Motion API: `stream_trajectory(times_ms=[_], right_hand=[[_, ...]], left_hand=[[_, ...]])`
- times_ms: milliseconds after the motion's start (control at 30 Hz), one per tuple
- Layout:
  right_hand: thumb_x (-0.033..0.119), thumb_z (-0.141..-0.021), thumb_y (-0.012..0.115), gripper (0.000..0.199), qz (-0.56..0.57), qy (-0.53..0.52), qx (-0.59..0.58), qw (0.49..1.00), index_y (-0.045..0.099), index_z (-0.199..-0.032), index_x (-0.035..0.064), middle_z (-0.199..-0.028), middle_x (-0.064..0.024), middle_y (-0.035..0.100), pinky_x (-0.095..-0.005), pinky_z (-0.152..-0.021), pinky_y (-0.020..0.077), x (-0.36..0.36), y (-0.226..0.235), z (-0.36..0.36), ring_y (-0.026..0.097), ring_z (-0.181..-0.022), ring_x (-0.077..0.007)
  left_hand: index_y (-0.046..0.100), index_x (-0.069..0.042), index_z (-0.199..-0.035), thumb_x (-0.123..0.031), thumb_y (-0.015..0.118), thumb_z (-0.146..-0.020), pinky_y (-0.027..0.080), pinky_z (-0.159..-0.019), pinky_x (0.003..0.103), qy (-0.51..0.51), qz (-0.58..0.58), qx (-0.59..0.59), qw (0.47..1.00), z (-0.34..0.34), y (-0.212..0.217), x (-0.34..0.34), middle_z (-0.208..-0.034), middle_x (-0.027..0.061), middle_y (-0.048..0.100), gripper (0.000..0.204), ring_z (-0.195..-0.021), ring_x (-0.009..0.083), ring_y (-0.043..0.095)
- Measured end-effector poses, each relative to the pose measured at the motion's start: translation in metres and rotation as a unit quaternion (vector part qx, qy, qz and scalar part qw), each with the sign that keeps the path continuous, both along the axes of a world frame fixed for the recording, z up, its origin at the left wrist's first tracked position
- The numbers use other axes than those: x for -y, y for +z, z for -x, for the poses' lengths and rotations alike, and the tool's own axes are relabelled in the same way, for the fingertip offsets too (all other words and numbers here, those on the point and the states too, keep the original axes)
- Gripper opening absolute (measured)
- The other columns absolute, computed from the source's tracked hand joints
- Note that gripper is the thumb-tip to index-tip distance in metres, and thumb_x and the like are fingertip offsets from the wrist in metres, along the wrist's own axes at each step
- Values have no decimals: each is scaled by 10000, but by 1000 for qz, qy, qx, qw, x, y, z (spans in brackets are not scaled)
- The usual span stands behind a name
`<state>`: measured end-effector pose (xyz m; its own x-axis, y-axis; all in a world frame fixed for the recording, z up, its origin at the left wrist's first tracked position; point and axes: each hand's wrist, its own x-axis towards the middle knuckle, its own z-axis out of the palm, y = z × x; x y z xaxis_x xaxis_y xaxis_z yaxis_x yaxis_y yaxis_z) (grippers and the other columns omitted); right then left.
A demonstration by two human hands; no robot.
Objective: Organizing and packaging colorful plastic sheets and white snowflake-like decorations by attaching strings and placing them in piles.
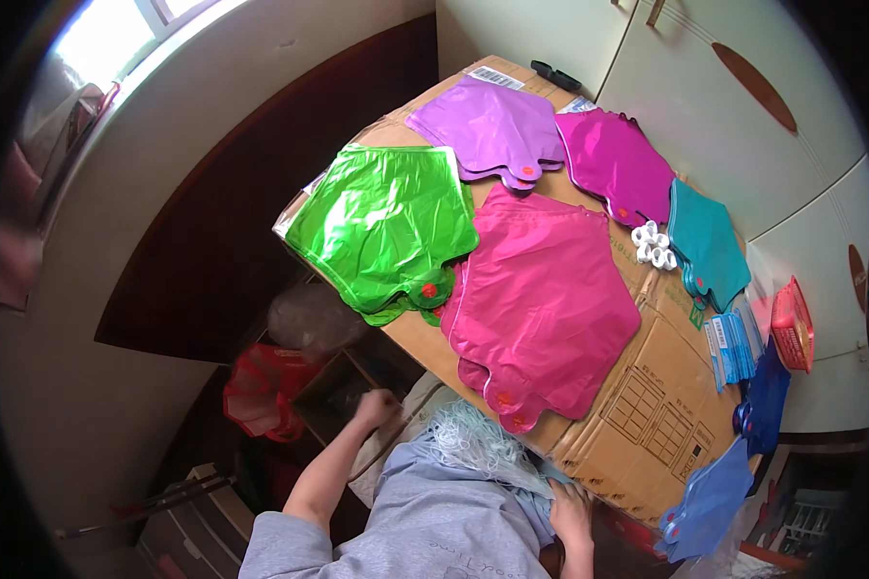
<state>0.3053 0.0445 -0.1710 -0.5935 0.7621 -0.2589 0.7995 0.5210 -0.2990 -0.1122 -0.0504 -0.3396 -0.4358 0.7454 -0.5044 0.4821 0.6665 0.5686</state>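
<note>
My left hand (378, 409) is curled closed beside the near left edge of the cardboard box, over a dim open container; what it holds, if anything, is hidden. A loose bundle of pale blue and white strings (478, 442) lies across my lap, against the box. At its right end my right hand (571, 510) is closed on the strings, its fingertips partly hidden. Nearest to both hands on the box is a stack of pink foil sheets (550, 299) with rounded tabs and red dots. A shiny green foil stack (386, 222) lies to its left.
The large cardboard box (647, 386) serves as a tabletop. Lilac (492, 125), magenta (618, 164), teal (707, 241) and blue foil stacks (707, 502) lie around it, with white rings (653, 245), blue packets (734, 343) and a red basket (792, 328). A red bag (270, 386) stands left.
</note>
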Motion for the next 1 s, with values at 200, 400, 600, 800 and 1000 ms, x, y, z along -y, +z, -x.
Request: stream_trajectory(times_ms=[200, 400, 600, 800, 1000], right_hand=[[13, -761, 504, 363, 61, -51, -49, 996, 586, -1112, 61, -998, -154, 591, -443, -868, 417, -5, 6, 12, 542, -980, -352], [13, -782, 487, 288, 51, 64, -101, 992, 572, -1053, 60, -902, -151, 564, -450, -720, 478, -9, 10, 63, 578, -838, -371], [35, -786, 504, 266, 37, 62, -93, 993, 554, -1047, 43, -936, -155, 555, -463, -715, 476, -12, -1, 74, 576, -849, -374], [251, -772, 682, 619, 83, 59, -82, 991, 426, -1281, 11, -1223, -199, 479, -413, -918, 430, -8, 61, 69, 505, -1104, -358], [248, -789, 708, 589, 165, 147, -512, 830, 445, -1267, 25, -1212, -168, 491, -354, -859, 446, 1, 113, 136, 538, -1026, -284]], left_hand=[[695, -38, -843, -201, 609, -758, 516, -655, 408, 162, -90, -208, 960, 172, 43, 64, -774, 141, 673, 202, -721, 270, 661], [706, -63, -821, -163, 655, -747, 494, -585, 303, 448, -171, -303, 824, 364, 186, 155, -683, 47, 656, 135, -615, 140, 609], [664, -13, -859, -117, 623, -824, 440, -665, 222, 301, -363, -147, 870, 317, 354, 85, -763, 21, 629, 117, -718, 78, 563], [668, -79, -637, 3, 733, -553, 447, -586, 258, -54, -233, -154, 959, 66, 420, -23, -689, 40, 578, 135, -629, 142, 546], [700, -148, -785, -147, 744, -683, 455, -596, 298, -503, -306, 77, 804, -62, 383, -63, -682, -8, 518, 111, -658, 172, 532]])
